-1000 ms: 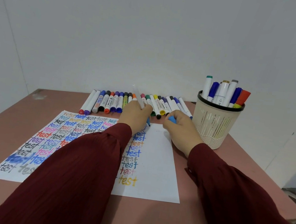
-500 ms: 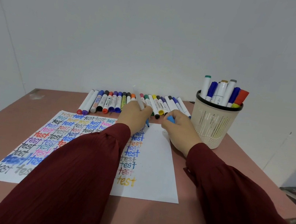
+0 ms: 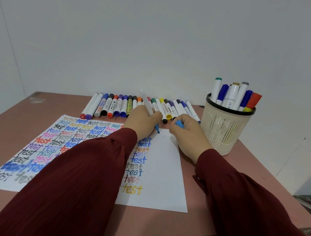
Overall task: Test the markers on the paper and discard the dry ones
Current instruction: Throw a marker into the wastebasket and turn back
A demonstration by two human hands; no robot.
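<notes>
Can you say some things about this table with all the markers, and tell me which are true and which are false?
1. The left hand holds a marker with its blue tip down at the paper. True.
2. The right hand holds a red cap. False: the cap is blue.
3. The cup is empty. False: markers stand in it.
4. A row of markers lies on the table behind the paper. True.
5. The paper is blank. False: the word "test" is written all over its left part in many colours.
</notes>
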